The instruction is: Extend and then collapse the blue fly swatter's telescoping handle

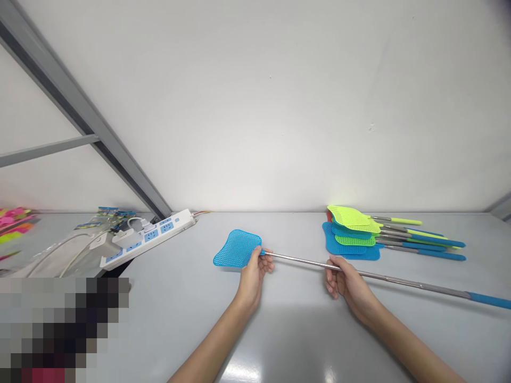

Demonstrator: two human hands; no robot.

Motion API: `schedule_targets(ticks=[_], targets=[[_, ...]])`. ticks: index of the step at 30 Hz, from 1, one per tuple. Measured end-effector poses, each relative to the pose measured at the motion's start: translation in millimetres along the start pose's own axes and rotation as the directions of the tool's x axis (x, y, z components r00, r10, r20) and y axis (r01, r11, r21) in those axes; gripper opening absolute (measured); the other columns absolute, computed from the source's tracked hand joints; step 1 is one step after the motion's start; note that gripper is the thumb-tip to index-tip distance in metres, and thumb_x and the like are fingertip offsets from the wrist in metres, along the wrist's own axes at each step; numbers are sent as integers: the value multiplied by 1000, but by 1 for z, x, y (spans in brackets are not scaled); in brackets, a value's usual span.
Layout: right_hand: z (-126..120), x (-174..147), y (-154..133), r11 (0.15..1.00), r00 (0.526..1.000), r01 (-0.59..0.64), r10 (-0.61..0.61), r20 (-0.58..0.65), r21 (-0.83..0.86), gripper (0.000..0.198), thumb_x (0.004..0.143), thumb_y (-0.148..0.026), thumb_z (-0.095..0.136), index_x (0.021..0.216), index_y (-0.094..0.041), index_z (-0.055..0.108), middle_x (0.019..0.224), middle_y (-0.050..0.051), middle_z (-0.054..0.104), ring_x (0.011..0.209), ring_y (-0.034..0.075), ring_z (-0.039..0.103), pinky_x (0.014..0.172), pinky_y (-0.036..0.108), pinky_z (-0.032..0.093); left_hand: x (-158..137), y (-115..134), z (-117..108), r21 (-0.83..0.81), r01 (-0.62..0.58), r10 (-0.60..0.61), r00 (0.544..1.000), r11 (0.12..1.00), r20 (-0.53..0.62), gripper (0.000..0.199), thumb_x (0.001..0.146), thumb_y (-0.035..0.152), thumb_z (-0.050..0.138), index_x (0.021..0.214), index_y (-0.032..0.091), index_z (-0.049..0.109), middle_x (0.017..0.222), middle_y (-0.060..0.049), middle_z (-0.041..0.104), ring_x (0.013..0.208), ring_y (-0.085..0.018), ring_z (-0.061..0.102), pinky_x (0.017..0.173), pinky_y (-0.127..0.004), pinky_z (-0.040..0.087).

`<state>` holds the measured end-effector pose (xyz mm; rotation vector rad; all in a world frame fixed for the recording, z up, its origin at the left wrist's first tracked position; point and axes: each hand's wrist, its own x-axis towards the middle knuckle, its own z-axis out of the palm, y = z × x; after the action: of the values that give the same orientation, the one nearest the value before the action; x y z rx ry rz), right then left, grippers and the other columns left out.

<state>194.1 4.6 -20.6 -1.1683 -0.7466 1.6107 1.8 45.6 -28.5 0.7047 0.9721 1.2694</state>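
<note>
Blue fly swatter (371,275): in front of you at the table, held across your body by both hands.
Head (238,249): just beyond your left hand, on its left side.
Left hand (254,272): closed on the neck, thumb on top, fingers curled below.
Right hand (347,280): pinching the metal shaft (299,260) between thumb and fingertips, the other fingers loosely bent.
Long axis: left to right, slanting nearer you at the right; the shaft spans both grips.
Handle (489,300): well past your right hand, the nearer one, reaching the view's right edge.
Swatter pile (351,217): blue and yellow-green, beyond the shaft, handles pointing right.
Power strip (162,234): well left of the head, near the wall (255,106).
Table (179,319): grey, under everything.
</note>
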Motion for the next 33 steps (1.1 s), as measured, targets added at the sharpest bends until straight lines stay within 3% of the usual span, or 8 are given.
schedule_targets(ticks=[8,33], targets=[[-4,2,3,998,994,27,-20,107,-59,46,77,-45,34,44,-15,47,40,-1,39,38,10,41,36,21,30,-3,4,3,-11,9,-9,1000,1000,23,33,72,44,44,69,13,56,56,1,52,47,-9,47,49,-23,36],[-4,12,12,994,993,78,-71,90,-74,45,75,-47,35,46,-15,47,39,-2,41,36,10,44,30,19,31,0,2,2,-21,11,-11,1000,1000,-28,25,69,38,48,67,14,54,52,1,51,48,-10,47,50,-23,37]])
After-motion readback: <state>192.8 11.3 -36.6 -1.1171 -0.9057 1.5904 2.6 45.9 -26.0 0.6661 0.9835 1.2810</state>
